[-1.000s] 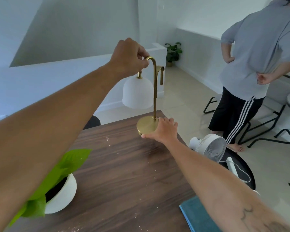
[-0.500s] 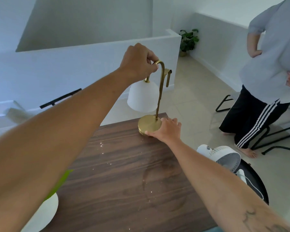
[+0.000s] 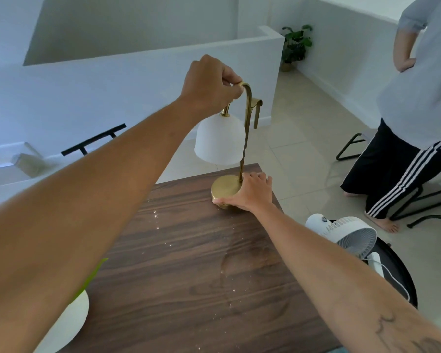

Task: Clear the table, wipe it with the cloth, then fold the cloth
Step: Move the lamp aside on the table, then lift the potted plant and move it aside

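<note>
A brass table lamp point(image 3: 245, 138) with a white dome shade point(image 3: 218, 141) stands at the far right corner of the dark wooden table point(image 3: 189, 276). My left hand point(image 3: 209, 82) grips the curved top of the lamp's arm. My right hand point(image 3: 250, 192) holds the round brass base point(image 3: 224, 187), thumb at its front edge and fingers behind the stem. White crumbs and a faint ring mark lie scattered across the tabletop. The cloth is out of view.
A white plant pot point(image 3: 64, 324) with a green leaf sits at the table's near left. To the right, a white fan point(image 3: 351, 235) with its cord rests on a black round side table point(image 3: 397, 276). A person point(image 3: 418, 110) stands at the far right beside black chair frames.
The view has lifted and shifted, so the teal cloth at the bottom edge has dropped out of sight. Both hands keep their hold on the lamp, which stays at the table's corner.
</note>
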`<state>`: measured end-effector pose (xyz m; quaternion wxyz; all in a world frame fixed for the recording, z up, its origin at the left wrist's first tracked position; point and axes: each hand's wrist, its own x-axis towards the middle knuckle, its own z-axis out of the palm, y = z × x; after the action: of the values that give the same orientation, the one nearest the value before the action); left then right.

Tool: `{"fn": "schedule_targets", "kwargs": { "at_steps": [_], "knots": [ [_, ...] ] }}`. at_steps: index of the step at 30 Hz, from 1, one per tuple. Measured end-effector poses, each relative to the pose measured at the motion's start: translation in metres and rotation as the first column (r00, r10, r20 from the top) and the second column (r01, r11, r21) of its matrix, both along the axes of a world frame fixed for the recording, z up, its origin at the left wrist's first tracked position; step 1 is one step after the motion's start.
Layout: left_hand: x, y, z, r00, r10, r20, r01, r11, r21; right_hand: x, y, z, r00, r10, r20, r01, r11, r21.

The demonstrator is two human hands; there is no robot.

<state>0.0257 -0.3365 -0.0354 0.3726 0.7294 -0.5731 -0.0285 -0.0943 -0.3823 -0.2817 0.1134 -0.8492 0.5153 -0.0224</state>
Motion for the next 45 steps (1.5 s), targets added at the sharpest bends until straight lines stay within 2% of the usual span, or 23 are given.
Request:
{"fn": "schedule_targets", "kwargs": {
  "at_steps": [11, 23, 27, 31, 35, 42, 45],
  "knots": [
    [0.004, 0.004, -0.004, 0.999, -0.032, 0.002, 0.032, 0.999, 0.018, -0.003, -0.003, -0.007, 0.999, -0.036, 0.006, 0.036, 0.999, 0.015],
    [-0.002, 0.014, -0.011, 0.999, -0.01, 0.046, 0.007, 0.998, 0.07, -0.01, 0.009, 0.004, 0.999, -0.041, 0.014, 0.039, 0.991, 0.126],
    [-0.001, 0.029, -0.012, 0.99, -0.001, 0.14, -0.017, 0.991, 0.129, -0.014, 0.032, 0.014, 1.0, -0.025, -0.015, 0.027, 0.995, 0.094],
    [0.006, 0.065, -0.005, 0.989, 0.013, 0.144, -0.036, 0.987, 0.156, -0.007, 0.067, 0.017, 0.996, 0.001, -0.091, 0.0, 1.0, 0.006],
    [0.022, 0.121, 0.004, 0.988, 0.073, 0.139, -0.096, 0.981, 0.171, 0.013, 0.11, 0.019, 0.992, 0.119, -0.039, -0.121, 0.991, -0.056],
    [0.074, 0.24, 0.022, 0.959, 0.243, 0.148, -0.263, 0.954, 0.144, 0.068, 0.196, 0.029, 0.937, 0.339, 0.087, -0.342, 0.939, 0.023],
    [0.098, 0.295, 0.033, 0.943, 0.307, 0.129, -0.321, 0.94, 0.112, 0.084, 0.235, 0.035, 0.895, 0.381, 0.23, -0.423, 0.889, 0.174]
  ]
}}
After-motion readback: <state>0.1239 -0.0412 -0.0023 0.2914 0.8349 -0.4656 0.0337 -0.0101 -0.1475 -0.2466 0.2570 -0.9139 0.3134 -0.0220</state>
